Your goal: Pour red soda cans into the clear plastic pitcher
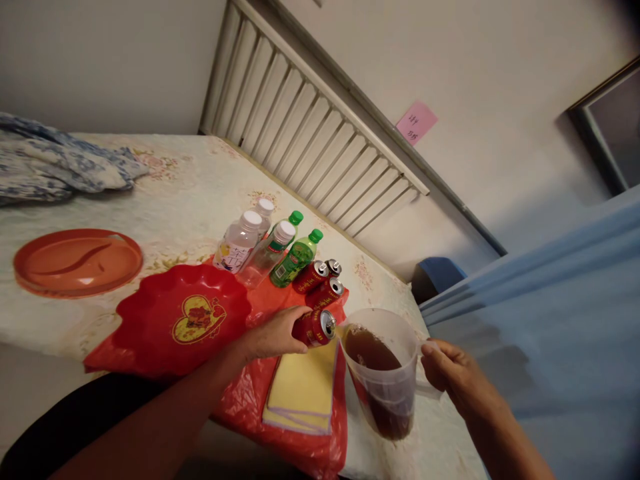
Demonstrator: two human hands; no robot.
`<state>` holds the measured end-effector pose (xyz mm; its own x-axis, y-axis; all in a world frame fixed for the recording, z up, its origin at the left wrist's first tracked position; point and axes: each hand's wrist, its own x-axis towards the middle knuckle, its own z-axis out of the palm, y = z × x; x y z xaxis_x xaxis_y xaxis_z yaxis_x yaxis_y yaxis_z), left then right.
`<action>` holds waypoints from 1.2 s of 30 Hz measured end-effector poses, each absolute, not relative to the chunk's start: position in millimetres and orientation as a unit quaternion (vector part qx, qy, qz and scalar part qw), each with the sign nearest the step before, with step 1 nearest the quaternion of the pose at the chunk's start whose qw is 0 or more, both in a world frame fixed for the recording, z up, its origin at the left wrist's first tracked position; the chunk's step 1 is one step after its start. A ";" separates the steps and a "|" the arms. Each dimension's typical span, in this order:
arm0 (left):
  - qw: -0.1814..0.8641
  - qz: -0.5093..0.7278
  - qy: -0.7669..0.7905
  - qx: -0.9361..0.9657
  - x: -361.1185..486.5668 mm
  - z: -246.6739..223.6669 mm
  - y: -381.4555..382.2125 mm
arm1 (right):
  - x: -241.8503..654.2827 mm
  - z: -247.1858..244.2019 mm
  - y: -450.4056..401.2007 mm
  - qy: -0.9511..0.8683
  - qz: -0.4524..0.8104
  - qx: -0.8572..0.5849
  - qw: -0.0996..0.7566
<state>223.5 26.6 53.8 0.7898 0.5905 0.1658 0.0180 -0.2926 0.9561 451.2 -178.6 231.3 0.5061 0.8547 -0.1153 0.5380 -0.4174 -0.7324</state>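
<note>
My left hand (280,333) is wrapped round a red drink can (311,329), whose opened top faces the spout of a clear plastic pitcher (405,393). Brown liquid (373,350) with some bubbles stands in the pitcher. Its handle is in the closed fingers of my right hand (445,367). I cannot tell whether the can touches the rim or whether the pitcher's base rests on the table. Beneath the can lies a folded yellow cloth (303,387) on a red plastic bag (250,407). Several more red cans (325,293) stand just behind, with open tops on some.
Green-capped bottles (295,260) and clear white-capped bottles (237,241) stand beside the cans. To their left are a scalloped red tray (150,320) and an orange oval lid or dish (77,263). Crumpled patterned fabric (60,163) lies far left; a radiator (310,113) borders the table.
</note>
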 end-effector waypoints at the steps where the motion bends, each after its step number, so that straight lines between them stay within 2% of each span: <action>1: 0.561 0.254 0.199 0.762 223.5 53.8 26.5 | 450.7 231.4 -178.5 -0.431 0.244 -0.806 0.323; 36: 0.628 0.244 0.179 0.718 222.6 54.9 23.2 | 456.0 199.3 -183.7 -0.434 0.241 -0.767 0.406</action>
<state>222.6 23.2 54.9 0.8175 0.5622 0.1251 -0.0491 -0.1485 0.9877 456.0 -183.7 199.3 0.5072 0.8616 -0.0183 0.4697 -0.2941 -0.8324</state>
